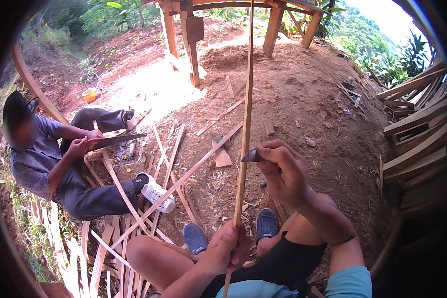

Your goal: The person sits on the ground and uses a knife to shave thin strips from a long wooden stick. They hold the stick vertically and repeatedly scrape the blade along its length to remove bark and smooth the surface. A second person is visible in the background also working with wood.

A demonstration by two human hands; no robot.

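Head view: my left hand [222,252] is clasped around the lower part of the wooden strip [241,188]; my right hand [286,174] pinches a dark blade [251,156] at the strip. A co-worker [37,159] sits left of the strip.

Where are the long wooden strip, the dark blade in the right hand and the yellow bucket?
Long wooden strip [248,111]: head view, midway along its length.
Dark blade [251,156]: head view, its visible face.
Yellow bucket [89,97]: head view, its side wall.
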